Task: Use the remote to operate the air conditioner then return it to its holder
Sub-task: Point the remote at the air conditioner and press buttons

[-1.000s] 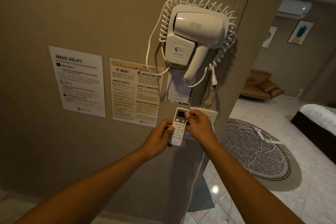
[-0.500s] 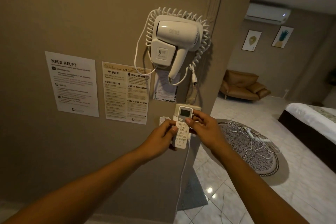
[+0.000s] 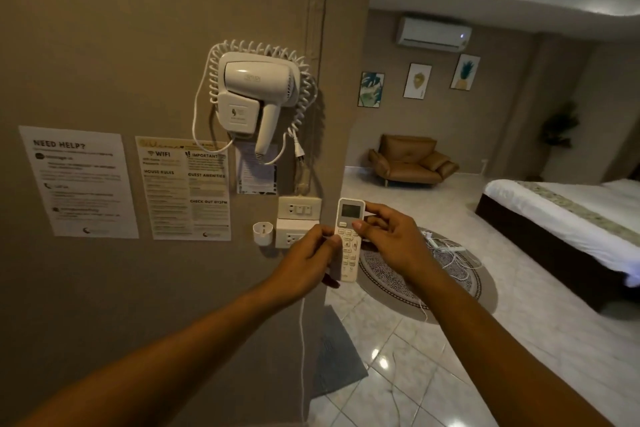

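Observation:
I hold a white remote (image 3: 349,246) upright in front of me, its screen at the top. My left hand (image 3: 304,263) grips its left side, thumb on the buttons. My right hand (image 3: 394,243) grips the right side, thumb on the upper keys. A small white holder (image 3: 263,233) is fixed to the brown wall, left of the hands, with nothing in it. The white air conditioner (image 3: 434,33) hangs high on the far wall, a small light lit at its right end.
A wall-mounted hair dryer (image 3: 254,94) with coiled cord hangs above switch and socket plates (image 3: 299,209). Paper notices (image 3: 79,182) are on the wall at left. Beyond the wall corner are a brown armchair (image 3: 410,161), a bed (image 3: 561,218), and a round rug (image 3: 415,274) with white cables.
The view has swung to the right, bringing the air conditioner and bedroom into sight. The remote and both hands now sit right of the wall corner, clear of the holder and sockets.

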